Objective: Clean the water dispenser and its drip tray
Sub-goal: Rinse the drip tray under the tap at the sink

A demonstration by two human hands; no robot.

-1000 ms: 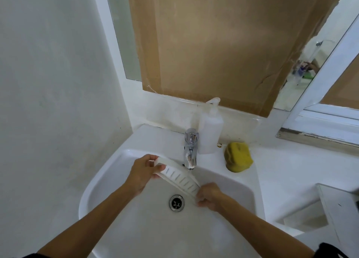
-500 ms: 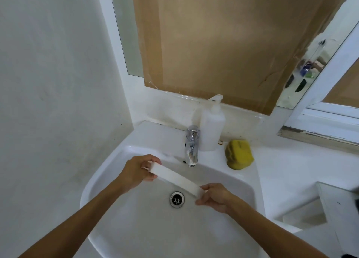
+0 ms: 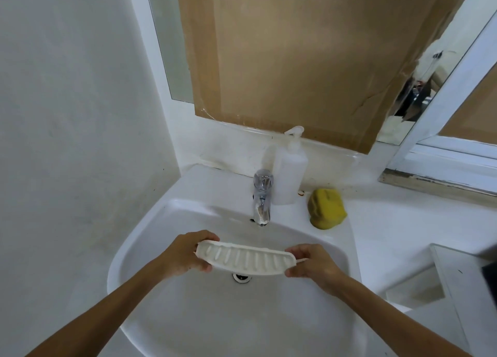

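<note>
**Drip tray held level over the basin, ready for the tap**

White porcelain fills the near part of the scene: the sink (image 3: 150, 252) curves round both forearms, which reach in from the near edge. Over the bowl, just above the drain (image 3: 241, 277), the drip tray (image 3: 244, 260) is held clear of the porcelain. Its long axis runs left to right, slotted face tilted up toward the camera. The left hand (image 3: 185, 254) grips the tray's left end, fingers curled over the far rim and thumb under the near edge. The right hand (image 3: 312, 262) pinches the right end in the same way. Each hand has one end, so neither is nearer than the other.

Just beyond the tray's middle stands the chrome tap (image 3: 262, 199), its spout aimed down into the bowl. I can't tell whether water is running. Rinsing looks like the step in hand, and it would mean pushing the tray a little farther under the spout.

Right of the tap are a white pump bottle (image 3: 289, 171) and, on the ledge, a yellow sponge (image 3: 326, 208). The right hand is the closer one to it. Behind everything, brown cardboard (image 3: 295, 61) covers most of the mirror.
</note>
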